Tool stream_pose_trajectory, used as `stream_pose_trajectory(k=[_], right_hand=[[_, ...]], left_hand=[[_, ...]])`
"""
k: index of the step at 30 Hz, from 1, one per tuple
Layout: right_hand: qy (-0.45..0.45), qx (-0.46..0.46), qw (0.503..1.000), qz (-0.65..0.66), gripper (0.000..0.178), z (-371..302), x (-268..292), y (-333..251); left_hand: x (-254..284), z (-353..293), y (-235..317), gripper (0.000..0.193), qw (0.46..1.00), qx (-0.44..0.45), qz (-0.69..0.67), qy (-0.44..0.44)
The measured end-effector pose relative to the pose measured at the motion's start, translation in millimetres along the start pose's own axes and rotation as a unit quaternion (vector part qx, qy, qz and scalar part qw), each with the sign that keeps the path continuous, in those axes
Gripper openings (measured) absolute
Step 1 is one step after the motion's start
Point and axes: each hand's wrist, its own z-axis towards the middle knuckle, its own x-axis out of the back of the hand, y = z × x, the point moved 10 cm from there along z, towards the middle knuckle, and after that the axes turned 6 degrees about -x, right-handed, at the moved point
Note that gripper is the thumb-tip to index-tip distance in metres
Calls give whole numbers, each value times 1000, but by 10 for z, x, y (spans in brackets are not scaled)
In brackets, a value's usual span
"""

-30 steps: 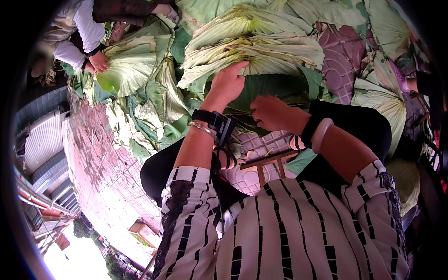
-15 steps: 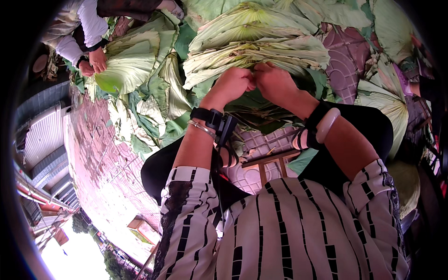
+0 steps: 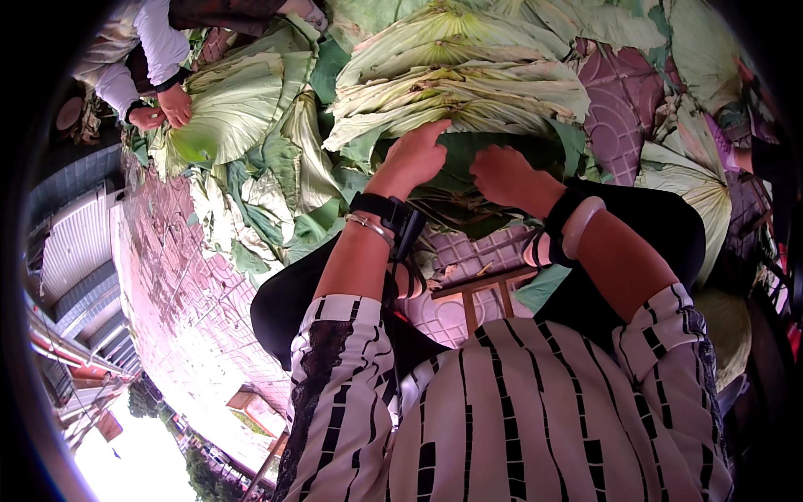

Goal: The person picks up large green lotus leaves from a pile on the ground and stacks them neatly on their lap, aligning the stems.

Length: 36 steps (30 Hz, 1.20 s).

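Observation:
A thick stack of large, pale green, dried leaves, with fan-like veins and browned, layered edges, lies in front of me. They look like lotus leaves. At the stack's near edge is my left hand, its fingers curled and one fingertip by the leaf edge. What it grips, if anything, is hidden. My right hand is lower and to the right, apart from the pale edge, with its fingers curled in over a darker green leaf. Whether it holds anything is hidden too.
At upper left another person's hands rest on a folded leaf. Loose leaves lie on the left, with more leaves at right. A wooden stool stands between my feet on paving.
My hands have moved apart from where they met at the stack's near edge. The right hand has drawn down and right; the left stays by the edge.

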Motion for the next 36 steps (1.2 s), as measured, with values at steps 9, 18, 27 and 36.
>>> stream_pose_trajectory(k=[9, 18, 27, 36], right_hand=[[-45, -1, 995, 93, 19, 102, -207, 31], [-72, -4, 993, 94, 19, 116, -198, -26], [-1, 9, 1000, 21, 23, 138, 109, -153], [139, -40, 988, 47, 23, 194, 635, 12]], left_hand=[[44, -22, 15, 53, 999, -38, 12, 28], [15, -29, -53, 53, 1000, -1, -1, -2], [6, 12, -66, 48, 999, -26, 15, 25], [7, 79, -81, 38, 999, -4, 21, 32]])
